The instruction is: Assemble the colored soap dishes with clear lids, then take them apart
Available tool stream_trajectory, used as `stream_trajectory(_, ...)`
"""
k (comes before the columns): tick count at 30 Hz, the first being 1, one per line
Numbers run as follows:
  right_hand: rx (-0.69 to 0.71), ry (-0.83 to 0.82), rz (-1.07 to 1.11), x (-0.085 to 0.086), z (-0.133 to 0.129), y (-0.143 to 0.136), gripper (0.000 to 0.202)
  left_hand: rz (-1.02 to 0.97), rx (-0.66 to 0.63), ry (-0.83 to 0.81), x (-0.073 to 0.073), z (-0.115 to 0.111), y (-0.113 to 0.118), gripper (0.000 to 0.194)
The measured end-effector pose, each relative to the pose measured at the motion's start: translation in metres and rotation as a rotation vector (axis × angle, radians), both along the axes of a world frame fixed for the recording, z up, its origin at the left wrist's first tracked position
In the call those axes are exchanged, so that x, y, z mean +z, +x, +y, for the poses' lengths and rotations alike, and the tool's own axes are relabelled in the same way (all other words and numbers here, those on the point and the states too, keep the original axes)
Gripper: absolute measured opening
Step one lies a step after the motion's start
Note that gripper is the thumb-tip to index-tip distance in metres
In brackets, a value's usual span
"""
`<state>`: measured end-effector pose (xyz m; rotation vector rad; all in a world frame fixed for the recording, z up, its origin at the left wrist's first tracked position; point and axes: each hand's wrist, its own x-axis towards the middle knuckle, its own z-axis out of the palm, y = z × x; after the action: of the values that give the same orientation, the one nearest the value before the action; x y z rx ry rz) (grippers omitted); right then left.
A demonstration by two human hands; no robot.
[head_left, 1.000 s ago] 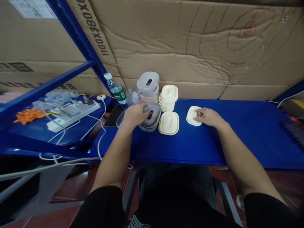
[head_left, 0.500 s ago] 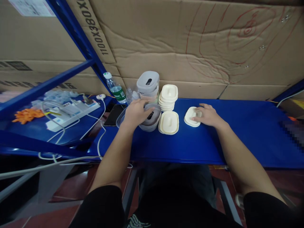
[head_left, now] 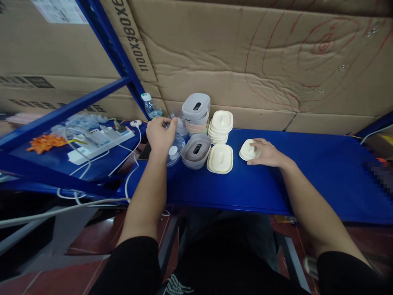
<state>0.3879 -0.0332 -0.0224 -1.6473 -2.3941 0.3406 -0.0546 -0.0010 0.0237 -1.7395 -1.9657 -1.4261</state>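
My left hand [head_left: 161,133] is raised over the left part of the blue table, beside the clear plastic container [head_left: 179,144]; its fingers are curled, with a gap between thumb and index finger, and nothing visible in them. My right hand [head_left: 266,153] has thumb and fingers around the edges of a cream lid [head_left: 248,150] that lies on the table. Between the hands are a grey lidded container stack [head_left: 196,105], a darker grey container [head_left: 195,151], a tall stack of cream lids [head_left: 222,121] and a lower cream stack [head_left: 221,159].
A water bottle [head_left: 151,107] stands behind my left hand, and a dark phone [head_left: 144,152] is partly hidden by it. Further left are a white power strip [head_left: 101,143], cables and orange pieces [head_left: 46,143]. Cardboard [head_left: 215,53] rises behind the blue table [head_left: 319,176].
My left hand has moved left, off the darker grey container, which now shows fully. My right hand remains at the cream lid. The view has shifted slightly.
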Motion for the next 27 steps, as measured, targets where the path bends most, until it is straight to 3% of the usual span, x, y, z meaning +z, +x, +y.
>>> stream_trajectory(3, 0.089, 0.070, 0.154, 0.013, -0.011, -0.014, 0.101, 0.010, -0.025, 0.040, 0.000, -0.002, 0.005, 0.025)
stream_trajectory(7, 0.276, 0.151, 0.294, 0.022, -0.035, -0.052, 0.113, 0.054, -0.103, 0.086, 0.003, -0.010, 0.018, 0.020)
stream_trajectory(13, 0.306, 0.146, 0.238, 0.004, -0.045, -0.102, 0.121, 0.128, -0.246, 0.049, 0.004, -0.020, 0.038, 0.019)
stream_trajectory(22, 0.311, 0.124, 0.311, -0.024, -0.029, -0.109, 0.113, 0.142, -0.290, 0.098, 0.007, -0.031, 0.049, 0.019)
stream_trajectory(25, 0.301, 0.117, 0.308, -0.027, -0.029, -0.109, 0.111, 0.178, -0.327, 0.116, 0.017, -0.044, 0.068, 0.022)
stream_trajectory(27, 0.296, 0.119, 0.293, -0.026, -0.029, -0.109, 0.115, 0.258, -0.446, 0.094, 0.024, -0.056, 0.090, 0.022)
